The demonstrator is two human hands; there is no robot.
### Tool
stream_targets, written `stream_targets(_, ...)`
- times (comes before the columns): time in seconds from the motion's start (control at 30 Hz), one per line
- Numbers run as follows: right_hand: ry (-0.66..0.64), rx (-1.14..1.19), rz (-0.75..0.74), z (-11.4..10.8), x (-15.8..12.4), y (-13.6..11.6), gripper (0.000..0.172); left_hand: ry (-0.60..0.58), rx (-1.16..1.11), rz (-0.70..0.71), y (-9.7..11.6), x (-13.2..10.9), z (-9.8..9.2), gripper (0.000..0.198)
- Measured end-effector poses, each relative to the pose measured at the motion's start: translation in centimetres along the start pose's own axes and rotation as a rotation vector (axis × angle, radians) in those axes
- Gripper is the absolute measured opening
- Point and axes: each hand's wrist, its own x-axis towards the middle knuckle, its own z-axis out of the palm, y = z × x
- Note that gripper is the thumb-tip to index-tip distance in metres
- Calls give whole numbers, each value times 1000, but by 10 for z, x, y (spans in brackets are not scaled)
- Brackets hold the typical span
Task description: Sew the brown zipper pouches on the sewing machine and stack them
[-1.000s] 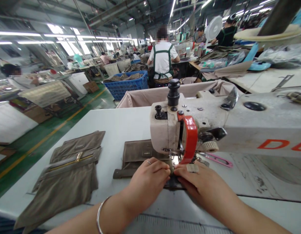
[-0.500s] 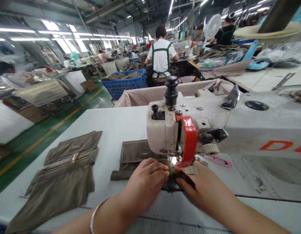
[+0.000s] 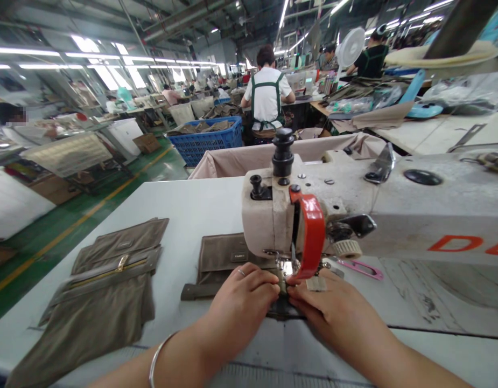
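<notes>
A brown-grey fabric piece (image 3: 220, 252) with a small label lies flat under the head of the sewing machine (image 3: 265, 215), a strip along its near edge. My left hand (image 3: 249, 291) rests on this fabric left of the needle, fingers bent and together, holding it down. Just right of the needle, my right hand (image 3: 329, 302) has thumb and fingers closed on the fabric's edge. Both sets of fingertips are close to the lit presser foot (image 3: 287, 268). A red guard (image 3: 312, 231) partly hides the right fingertips. The cloth under the hands is mostly covered.
Left on the white table (image 3: 184, 205) lie brown-grey fabric pieces (image 3: 107, 291) with a zipper. Pink thread snips (image 3: 362, 268) lie behind my right hand. Beyond the table stand a cloth-lined bin (image 3: 232, 159), a blue crate (image 3: 210, 141) and a seated co-worker (image 3: 267, 97).
My right thumb and fingers have drawn in toward the needle, and the dark strip end that showed beside the thumb is now covered. The left hand stays nearly in place.
</notes>
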Motion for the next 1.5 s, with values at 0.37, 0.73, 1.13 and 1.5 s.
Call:
stream_targets(0.37, 15, -109, 23, 6, 4, 10, 20, -19, 44, -27, -16, 17, 5, 18)
stream_targets(0.73, -23, -139, 125, 14, 1, 15, 24, 15, 59, -78, -19, 21, 8, 18)
stream_targets(1.13, -29, -159, 161, 14, 3, 15, 24, 20, -17, -150, -24, 18, 13, 10)
stream_targets(1.5, 15, -142, 155, 13, 5, 7, 22, 49, -47, -152, -22, 15, 12, 9)
